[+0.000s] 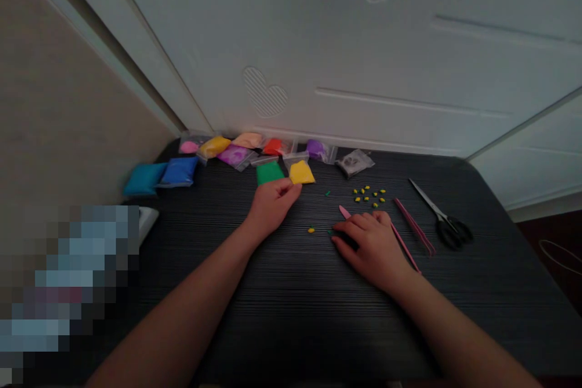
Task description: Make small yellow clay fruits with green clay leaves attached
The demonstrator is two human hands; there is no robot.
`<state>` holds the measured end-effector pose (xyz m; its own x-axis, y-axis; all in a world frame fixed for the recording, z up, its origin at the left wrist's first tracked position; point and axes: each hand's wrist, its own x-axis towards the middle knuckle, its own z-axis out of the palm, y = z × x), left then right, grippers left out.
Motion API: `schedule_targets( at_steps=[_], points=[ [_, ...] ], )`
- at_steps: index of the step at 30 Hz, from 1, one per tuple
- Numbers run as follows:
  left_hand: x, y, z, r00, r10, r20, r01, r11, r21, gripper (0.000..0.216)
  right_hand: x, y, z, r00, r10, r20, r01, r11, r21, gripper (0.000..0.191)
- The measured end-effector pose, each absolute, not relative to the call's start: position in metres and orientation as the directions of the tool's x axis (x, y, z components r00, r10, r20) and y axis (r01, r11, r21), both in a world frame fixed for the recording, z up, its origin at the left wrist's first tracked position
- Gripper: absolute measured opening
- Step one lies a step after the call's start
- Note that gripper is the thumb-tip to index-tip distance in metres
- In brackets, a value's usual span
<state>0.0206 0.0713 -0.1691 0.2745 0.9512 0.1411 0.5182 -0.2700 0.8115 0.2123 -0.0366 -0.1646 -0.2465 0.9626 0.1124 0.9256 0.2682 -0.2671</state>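
Right hand (370, 248) rests low over the table with its thumb and first finger a little apart, and the tiny green bit (330, 232) is right at their tips, toward ten o'clock; I cannot tell if they touch it. Left hand (273, 203), also toward ten o'clock but farther off, has its fingers curled in, and I cannot tell if it pinches anything. One small yellow piece (311, 230) lies just past the green bit. The step in hand seems to be working with that green bit, and such a small thing calls for a soft, slow pinch. At twelve o'clock from the right hand sits a group of yellow and green pieces (369, 196), so a big push that way could scatter them. A pink clay knife (407, 248) lies partly hidden by the right hand, with pink tweezers (413, 225) and scissors (440, 216) toward two o'clock. Toward eight o'clock, the dark tabletop (291, 303) gives room to slide between the arms. Its far edge runs along the white panel (300, 42) at twelve.
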Motion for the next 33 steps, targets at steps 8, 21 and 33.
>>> schedule_targets(
  at_steps=[8,21,33],
  points=[
    [0.0209,0.0707,-0.1676,0.282,0.946,0.158,0.501,-0.285,0.817,0.038,0.2104,-0.0376,-0.1616,-0.260,0.955,0.144,0.921,0.290,-0.259,0.018],
    [0.0189,0.0717,-0.1675,0.277,0.954,0.118,0.507,-0.249,0.825,0.038,0.2116,-0.0402,-0.1614,-0.261,0.965,0.039,0.924,0.261,-0.281,0.022],
    [0.0190,0.0723,-0.1675,0.271,0.956,0.112,0.494,-0.239,0.836,0.037,0.2137,-0.0430,-0.1554,-0.303,0.951,0.064,0.909,0.309,-0.281,0.023]
  ],
)
